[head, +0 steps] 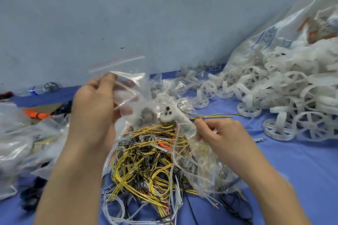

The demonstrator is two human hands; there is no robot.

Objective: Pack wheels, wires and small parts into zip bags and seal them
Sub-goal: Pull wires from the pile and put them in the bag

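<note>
Blue table [285, 166]; zip bag [128, 86] in left-hand [93, 104] grip, above wires [146, 153].

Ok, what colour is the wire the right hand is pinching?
Yellow wire, pinched by the right hand; the head view shows it.

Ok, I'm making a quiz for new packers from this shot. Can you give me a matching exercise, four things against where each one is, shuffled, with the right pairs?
Things:
1. zip bag
2. pile of white wheels
3. yellow wire
4. water bottle

Places:
A. lying at the far left, by the wall
B. pinched in the right hand
C. heaped on the right of the blue table
D. held up in the left hand

Pairs: 1-D, 2-C, 3-B, 4-A
</note>
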